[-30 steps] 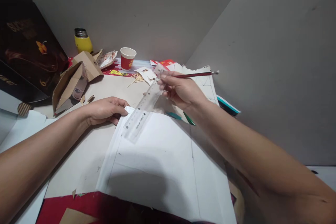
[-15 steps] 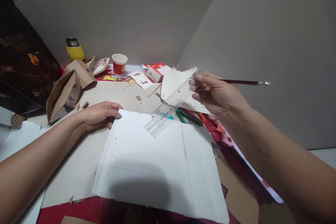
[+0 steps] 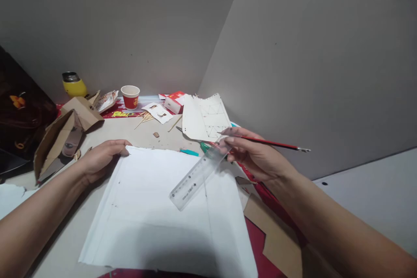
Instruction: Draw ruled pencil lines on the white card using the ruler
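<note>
A large white sheet (image 3: 156, 195) with ruled pencil lines lies in front of me. My left hand (image 3: 106, 156) pinches its far left corner, thumb on top and fingers partly hidden beneath. In my right hand (image 3: 256, 152) is a clear plastic ruler (image 3: 190, 182), gripped at its upper end and slanting down to the left over the sheet. I cannot tell whether it touches the paper. That same hand also holds a red and black pencil (image 3: 276, 143), its tip pointing left.
Behind the sheet lie a drawn-on white piece (image 3: 195, 115), green-handled scissors (image 3: 205, 147) and a teal object (image 3: 189, 152). Further back are a paper cup (image 3: 130, 99), a yellow bottle (image 3: 74, 87) and wooden sticks (image 3: 145, 118). Folded cardboard (image 3: 58, 143) stands left; brown cardboard (image 3: 280, 243) lies right.
My right hand has come down with the ruler and pencil, bringing the ruler lower over the sheet. The view has shifted, and my left hand still grips the corner.
</note>
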The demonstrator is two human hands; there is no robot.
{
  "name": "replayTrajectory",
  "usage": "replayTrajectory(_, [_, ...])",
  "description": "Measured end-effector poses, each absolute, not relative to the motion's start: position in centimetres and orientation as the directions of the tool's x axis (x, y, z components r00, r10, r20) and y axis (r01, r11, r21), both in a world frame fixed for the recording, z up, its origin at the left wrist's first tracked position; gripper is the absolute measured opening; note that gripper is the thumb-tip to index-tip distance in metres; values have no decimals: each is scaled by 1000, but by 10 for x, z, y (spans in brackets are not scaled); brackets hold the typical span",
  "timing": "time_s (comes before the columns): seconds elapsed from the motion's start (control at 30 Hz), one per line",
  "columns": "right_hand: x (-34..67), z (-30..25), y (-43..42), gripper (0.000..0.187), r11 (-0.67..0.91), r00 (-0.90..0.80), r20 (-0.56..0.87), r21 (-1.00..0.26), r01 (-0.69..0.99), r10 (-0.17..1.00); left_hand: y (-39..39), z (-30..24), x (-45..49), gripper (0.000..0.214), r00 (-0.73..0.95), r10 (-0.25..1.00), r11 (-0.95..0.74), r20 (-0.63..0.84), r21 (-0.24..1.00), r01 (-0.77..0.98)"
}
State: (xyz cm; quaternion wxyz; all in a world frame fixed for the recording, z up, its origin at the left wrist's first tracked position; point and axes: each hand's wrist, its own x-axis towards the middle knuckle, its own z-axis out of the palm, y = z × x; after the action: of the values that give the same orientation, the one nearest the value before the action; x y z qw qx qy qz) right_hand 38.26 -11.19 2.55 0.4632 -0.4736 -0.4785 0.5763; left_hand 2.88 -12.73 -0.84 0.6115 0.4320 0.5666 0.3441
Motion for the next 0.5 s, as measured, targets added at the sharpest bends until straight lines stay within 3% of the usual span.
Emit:
replayTrajectory(0.33, [392,22,-143,22,-204,-141,-196,-978,-38,970,-117,-7,11,10,-48,943,329,-329,903,276])
replayTrajectory(0.5, [398,22,-137,26,-115,-75,-107,-987,-113,991,-113,-3,1,12,-145,959,282,-242,838,467])
